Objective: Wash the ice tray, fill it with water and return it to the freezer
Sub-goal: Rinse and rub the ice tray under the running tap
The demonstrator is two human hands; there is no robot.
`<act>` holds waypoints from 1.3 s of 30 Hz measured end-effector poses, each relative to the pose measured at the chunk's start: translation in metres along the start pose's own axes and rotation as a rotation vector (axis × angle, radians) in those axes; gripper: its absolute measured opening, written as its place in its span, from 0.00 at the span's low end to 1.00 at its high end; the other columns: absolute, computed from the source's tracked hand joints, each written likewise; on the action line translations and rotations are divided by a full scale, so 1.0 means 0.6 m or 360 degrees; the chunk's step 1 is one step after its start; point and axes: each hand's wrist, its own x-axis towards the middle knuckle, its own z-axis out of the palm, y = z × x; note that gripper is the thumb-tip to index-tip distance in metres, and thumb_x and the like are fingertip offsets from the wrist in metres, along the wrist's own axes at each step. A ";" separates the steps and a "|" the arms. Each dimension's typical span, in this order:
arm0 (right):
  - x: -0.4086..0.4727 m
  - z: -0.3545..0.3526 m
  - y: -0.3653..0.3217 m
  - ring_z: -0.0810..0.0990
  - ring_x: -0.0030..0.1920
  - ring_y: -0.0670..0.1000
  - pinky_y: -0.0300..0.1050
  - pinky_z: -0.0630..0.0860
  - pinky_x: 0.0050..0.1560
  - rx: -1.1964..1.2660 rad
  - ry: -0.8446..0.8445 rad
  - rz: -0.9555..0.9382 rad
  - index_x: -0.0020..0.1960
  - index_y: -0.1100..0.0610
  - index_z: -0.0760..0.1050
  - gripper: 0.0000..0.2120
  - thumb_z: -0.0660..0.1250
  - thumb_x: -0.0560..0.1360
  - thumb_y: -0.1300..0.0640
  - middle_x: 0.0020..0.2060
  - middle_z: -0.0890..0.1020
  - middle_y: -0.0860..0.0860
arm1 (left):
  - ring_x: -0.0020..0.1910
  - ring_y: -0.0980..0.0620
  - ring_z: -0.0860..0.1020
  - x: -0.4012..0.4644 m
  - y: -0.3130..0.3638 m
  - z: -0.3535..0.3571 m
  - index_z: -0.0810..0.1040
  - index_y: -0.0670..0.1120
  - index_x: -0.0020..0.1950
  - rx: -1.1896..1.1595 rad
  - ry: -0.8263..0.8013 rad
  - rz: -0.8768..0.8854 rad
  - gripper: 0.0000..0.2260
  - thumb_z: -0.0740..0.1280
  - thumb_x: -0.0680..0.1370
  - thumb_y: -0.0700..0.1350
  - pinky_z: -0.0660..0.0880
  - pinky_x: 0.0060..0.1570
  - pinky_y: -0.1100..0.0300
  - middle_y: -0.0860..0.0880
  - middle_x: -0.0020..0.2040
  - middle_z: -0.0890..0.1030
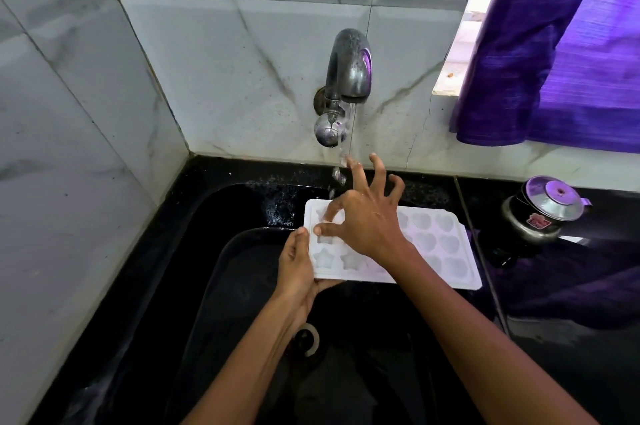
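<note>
I see my left hand point(298, 267) gripping the near left corner of a white plastic ice tray with star and heart moulds point(437, 244), held above the black sink point(221, 251). My right hand point(367, 220) lies over the tray, fingers point(355, 171) spread, thumb and forefinger rubbing a mould. Water point(341, 161) runs from the grey metal wall tap point(349, 68) onto the tray's far left corner.

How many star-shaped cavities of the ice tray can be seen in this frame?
2, both in the near row at the left end of the ice tray: one beside the left hand, one just right of it. The right hand may hide more.
</note>
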 end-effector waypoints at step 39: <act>-0.048 0.020 -0.019 0.35 0.73 0.57 0.59 0.38 0.63 -0.0019 -0.0104 -0.0059 0.56 0.40 0.79 0.15 0.60 0.75 0.38 0.77 0.48 0.46 | 0.39 0.49 0.83 0.020 -0.001 -0.003 0.75 0.47 0.57 -0.0032 -0.0033 0.0039 0.14 0.53 0.83 0.52 0.81 0.34 0.51 0.43 0.46 0.83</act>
